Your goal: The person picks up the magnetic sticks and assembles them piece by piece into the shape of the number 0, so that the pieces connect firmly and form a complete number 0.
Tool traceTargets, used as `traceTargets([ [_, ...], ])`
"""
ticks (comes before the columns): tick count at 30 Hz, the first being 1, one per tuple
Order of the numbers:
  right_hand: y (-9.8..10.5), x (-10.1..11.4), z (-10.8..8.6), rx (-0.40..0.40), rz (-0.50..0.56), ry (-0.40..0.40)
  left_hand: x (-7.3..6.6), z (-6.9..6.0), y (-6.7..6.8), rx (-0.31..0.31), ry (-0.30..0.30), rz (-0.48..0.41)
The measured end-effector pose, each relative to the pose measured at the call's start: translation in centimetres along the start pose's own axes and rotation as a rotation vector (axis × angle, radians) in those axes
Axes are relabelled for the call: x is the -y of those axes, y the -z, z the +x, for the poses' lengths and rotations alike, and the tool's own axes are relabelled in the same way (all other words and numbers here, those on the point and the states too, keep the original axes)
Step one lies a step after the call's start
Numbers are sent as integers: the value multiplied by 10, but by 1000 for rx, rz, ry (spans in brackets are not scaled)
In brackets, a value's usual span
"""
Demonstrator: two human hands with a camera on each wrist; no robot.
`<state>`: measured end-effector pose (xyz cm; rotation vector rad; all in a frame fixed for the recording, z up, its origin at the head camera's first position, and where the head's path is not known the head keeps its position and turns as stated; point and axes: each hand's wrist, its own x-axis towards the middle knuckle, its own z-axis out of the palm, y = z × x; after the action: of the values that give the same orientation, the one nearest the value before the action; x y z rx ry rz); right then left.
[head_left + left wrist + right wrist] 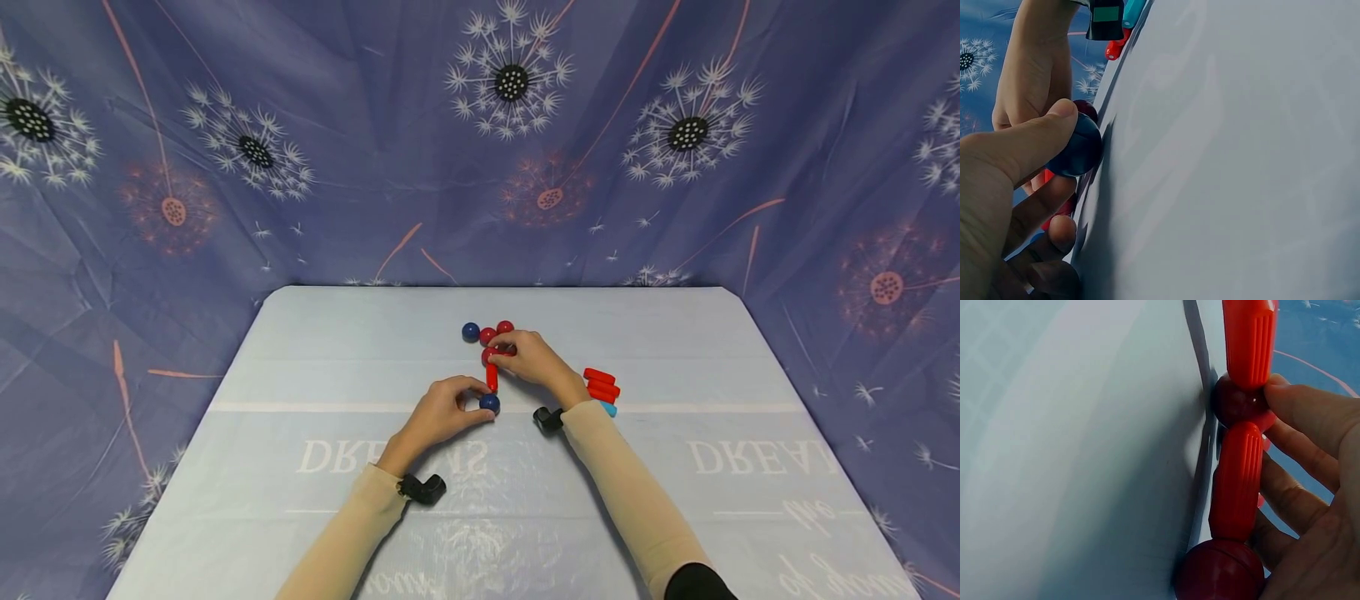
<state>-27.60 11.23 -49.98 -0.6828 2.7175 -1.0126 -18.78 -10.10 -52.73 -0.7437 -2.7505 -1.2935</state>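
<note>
My left hand (444,410) pinches a dark blue ball (1079,150) between thumb and finger, low over the white table. A red ribbed rod (492,377) runs from beside that ball to a dark red ball (1235,406). My right hand (534,360) grips this red ball, its thumb (1300,400) pressed to the side. Another red rod (1236,484) leads from the gripped ball to a second dark red ball (1219,572). In the head view, the right fingers partly cover this joined part.
Just beyond the right hand lie a dark blue ball (470,332) and two red balls, one of them farther back (505,327). Several loose red rods (603,389) and a light blue rod (608,409) lie beside the right forearm. A patterned blue cloth (375,150) hangs behind the table.
</note>
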Motion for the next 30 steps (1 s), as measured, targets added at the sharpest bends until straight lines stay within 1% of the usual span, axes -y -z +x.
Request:
traceTargets([
  [8,0,0,0,3,11,-2,1,1,-1,-7,5,8],
  [14,0,0,1,5,19,2,2,0,-1,-17,25,3],
  [24,-1,0,1,1,16,14,0,1,-1,2,68,-9],
  [30,0,3,0,13,10,20,0,0,-1,1,72,-11],
])
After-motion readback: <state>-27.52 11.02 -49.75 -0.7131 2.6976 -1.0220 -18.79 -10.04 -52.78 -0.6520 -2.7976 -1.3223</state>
